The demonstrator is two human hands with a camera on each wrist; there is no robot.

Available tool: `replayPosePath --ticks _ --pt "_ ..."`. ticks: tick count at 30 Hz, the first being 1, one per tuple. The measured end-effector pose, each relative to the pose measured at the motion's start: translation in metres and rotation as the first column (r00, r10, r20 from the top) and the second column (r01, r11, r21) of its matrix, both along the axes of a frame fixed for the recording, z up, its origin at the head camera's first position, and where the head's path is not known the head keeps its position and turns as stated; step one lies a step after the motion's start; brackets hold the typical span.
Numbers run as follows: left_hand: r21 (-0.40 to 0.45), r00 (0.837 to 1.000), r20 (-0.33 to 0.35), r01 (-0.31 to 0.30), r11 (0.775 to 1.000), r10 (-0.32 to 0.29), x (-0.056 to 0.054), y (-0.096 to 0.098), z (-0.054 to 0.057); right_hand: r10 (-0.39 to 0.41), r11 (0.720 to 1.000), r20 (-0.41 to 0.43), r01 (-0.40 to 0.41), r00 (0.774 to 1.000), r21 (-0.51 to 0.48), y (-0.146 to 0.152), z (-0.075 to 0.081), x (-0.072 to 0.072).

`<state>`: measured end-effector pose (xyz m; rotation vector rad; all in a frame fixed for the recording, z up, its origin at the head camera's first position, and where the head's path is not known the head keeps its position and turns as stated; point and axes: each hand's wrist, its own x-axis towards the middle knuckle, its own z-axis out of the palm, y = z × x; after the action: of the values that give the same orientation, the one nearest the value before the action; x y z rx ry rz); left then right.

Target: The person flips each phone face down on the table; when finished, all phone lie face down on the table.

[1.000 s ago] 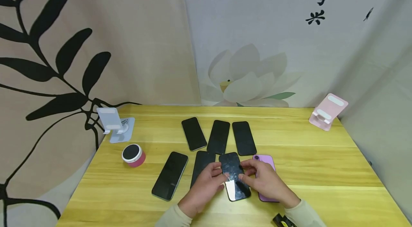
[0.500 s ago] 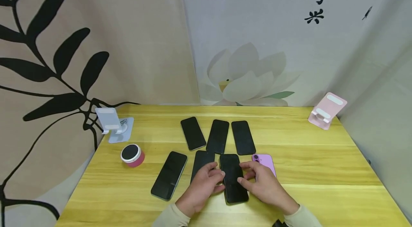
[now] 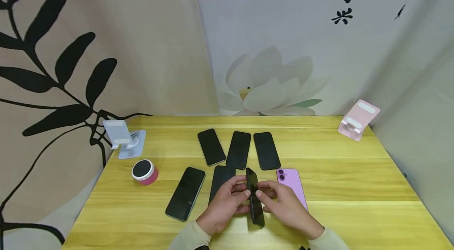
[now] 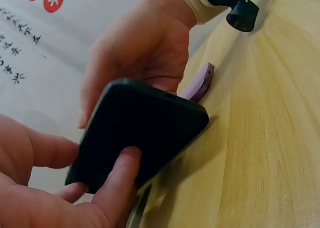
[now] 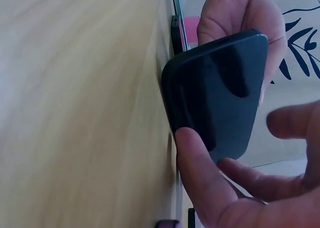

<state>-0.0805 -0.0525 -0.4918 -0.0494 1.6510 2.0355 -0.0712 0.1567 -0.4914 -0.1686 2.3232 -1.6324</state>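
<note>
A black smartphone stands tipped on its long edge between both hands, narrow side up. My left hand grips it from the left; in the left wrist view its thumb lies on the dark face and another fingertip meets the edge. From the other side my right hand holds it, thumb at the lower edge in the right wrist view, while one finger stays off the glossy face. A purple phone, camera side up, lies partly under the right hand. Left of the grip, a dark phone is partly covered by the left hand.
Several black phones lie flat around, among them one at the left and one at the back right. A blue phone stand and a pink-and-white round container stand left. A pink stand occupies the back right corner.
The black phone has gone from lying nearly flat, glossy face up, to standing on its long edge between the hands. The hands have closed in on it, uncovering more of the purple phone.
</note>
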Motion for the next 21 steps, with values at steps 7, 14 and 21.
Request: replayPosePath --ticks 7,14,21 --pt "-0.019 0.999 0.009 0.036 0.999 -0.036 -0.001 0.006 0.001 -0.003 0.996 0.103 0.012 0.995 -0.092 -0.002 0.005 -0.001" --pt "-0.070 0.993 -0.047 0.101 0.992 -0.104 0.002 0.014 -0.001 -0.014 0.995 0.114 0.025 0.993 -0.096 -0.001 0.006 -0.002" --pt "-0.124 0.992 -0.085 0.086 0.989 -0.097 0.005 0.019 0.000 -0.011 0.998 0.071 0.016 0.997 -0.068 0.004 0.008 -0.003"
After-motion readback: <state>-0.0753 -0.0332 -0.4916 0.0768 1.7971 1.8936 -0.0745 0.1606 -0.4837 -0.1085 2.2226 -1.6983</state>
